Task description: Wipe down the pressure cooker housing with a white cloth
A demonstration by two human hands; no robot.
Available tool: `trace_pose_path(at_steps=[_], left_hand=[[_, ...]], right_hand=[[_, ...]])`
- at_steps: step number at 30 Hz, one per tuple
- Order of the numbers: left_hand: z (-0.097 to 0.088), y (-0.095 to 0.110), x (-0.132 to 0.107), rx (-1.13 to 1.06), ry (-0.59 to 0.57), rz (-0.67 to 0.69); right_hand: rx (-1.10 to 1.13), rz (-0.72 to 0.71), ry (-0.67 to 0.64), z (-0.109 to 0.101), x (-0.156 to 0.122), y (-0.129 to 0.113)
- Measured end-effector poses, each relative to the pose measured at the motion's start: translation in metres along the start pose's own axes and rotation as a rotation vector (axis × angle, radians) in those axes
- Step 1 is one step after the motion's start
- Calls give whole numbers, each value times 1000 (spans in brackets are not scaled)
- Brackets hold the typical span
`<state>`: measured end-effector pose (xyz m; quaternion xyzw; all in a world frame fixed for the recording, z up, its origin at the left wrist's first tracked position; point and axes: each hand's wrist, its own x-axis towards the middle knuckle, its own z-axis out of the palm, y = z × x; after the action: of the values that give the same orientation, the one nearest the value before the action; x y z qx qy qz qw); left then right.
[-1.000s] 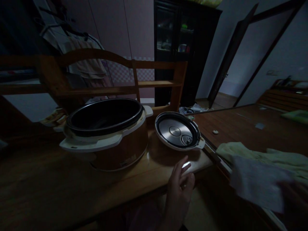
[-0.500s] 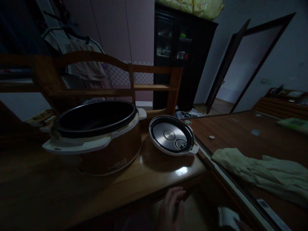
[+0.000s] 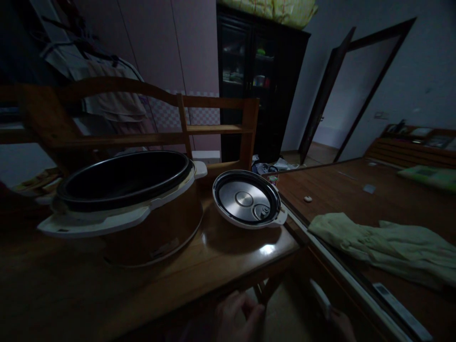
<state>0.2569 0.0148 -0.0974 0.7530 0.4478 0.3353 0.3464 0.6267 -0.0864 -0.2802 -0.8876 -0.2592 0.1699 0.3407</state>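
Low in the view, in front of the table edge, my left hand (image 3: 237, 316) is half curled, with a gap between thumb and fingers and nothing seen in it. My right hand (image 3: 340, 324), at the bottom edge, grips a thin white flat piece (image 3: 321, 298), turned almost edge-on; its kind is unclear. On the wooden table (image 3: 213, 261) stands a large electric cooker (image 3: 160, 237) without its lid, a black inner pot (image 3: 124, 178) inside. The round lid (image 3: 235, 199) lies beside it, its metal underside up. Neither hand touches cooker or lid.
A wooden shelf rack (image 3: 217, 128) rises behind the cooker. To the right, a brown wooden surface (image 3: 342, 190) bears a pale crumpled cloth (image 3: 377, 242) and a white strip-shaped object (image 3: 402, 311). A dark cabinet (image 3: 263, 118) and an open door (image 3: 326, 95) are farther back.
The view has shifted a little to the right. My left hand has lowered and curled more. The white piece in my right hand has turned from its broad face to nearly edge-on.
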Motion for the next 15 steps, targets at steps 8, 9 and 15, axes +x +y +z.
trace_pose_path(at_steps=[8,9,15], left_hand=[[-32,4,0,-17,14,145],[-37,4,-2,1,47,159],[-117,-35,-35,597,345,521]], right_hand=[[-54,109,-25,-15,5,26],[-59,112,-32,-18,7,27],[-62,97,-17,-38,8,11]])
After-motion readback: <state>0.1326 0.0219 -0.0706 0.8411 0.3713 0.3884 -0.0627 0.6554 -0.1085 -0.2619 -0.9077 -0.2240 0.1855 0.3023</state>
